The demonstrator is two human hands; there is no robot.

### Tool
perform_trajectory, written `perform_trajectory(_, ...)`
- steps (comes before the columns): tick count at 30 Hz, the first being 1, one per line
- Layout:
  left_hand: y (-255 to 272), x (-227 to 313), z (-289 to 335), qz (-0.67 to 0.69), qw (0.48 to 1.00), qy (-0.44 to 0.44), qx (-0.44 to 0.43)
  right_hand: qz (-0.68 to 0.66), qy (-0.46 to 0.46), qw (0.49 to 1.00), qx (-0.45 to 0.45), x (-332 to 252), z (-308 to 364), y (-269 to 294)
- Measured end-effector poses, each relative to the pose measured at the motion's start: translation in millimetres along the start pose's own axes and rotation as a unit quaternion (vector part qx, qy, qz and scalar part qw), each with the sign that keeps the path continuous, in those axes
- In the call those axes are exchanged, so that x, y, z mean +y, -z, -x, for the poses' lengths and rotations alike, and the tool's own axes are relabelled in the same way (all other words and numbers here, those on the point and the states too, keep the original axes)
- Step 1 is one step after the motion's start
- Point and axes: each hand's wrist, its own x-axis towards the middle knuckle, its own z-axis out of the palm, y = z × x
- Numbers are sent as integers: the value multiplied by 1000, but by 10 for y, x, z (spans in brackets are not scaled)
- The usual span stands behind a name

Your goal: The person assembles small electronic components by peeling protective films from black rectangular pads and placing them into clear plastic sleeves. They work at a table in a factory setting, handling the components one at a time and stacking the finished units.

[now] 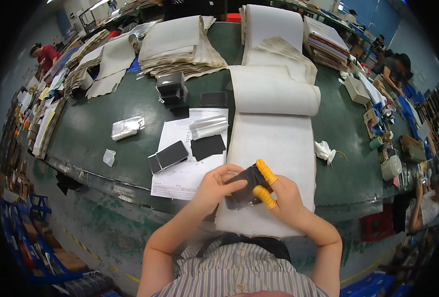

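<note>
Between my two hands is a flat black rectangular piece [248, 182] with what looks like clear film around it. My left hand [215, 188] grips its left side, thumb laid across the top. On the right side, my right hand [287, 200] pinches it with yellow finger cots on the thumb and a finger. Both hands are above a long white sheet [274, 148] whose far end curls over in a roll. To the left, a black box-like stack [168, 157] and a black card [208, 147] lie on a printed paper [172, 184], beside a clear plastic bundle [208, 127].
On the green table [95, 128] lie another plastic-wrapped bundle [127, 127], upright black blocks [171, 89] and a black panel [213, 99]. Stacks of large paper sheets [175, 47] line the back. A crumpled white wad [324, 152] lies right. People work at both sides.
</note>
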Motion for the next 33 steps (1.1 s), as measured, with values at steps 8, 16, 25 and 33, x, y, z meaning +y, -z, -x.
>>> perform_trajectory(8,793,506,-1052,-597,709,-332,176,-17,-116,993,9,53,8,-60)
perform_trajectory(16,1015,445,-1315,-697,663,-203,181,134,-72,987,43,114,35,24)
perform_trajectory(25,976,447,-1172,-681,638,-288,215,91,-62,991,71,122,21,20)
perform_trajectory(33,1017,466,-1108,-648,681,-243,238,73,-45,995,46,177,46,-18)
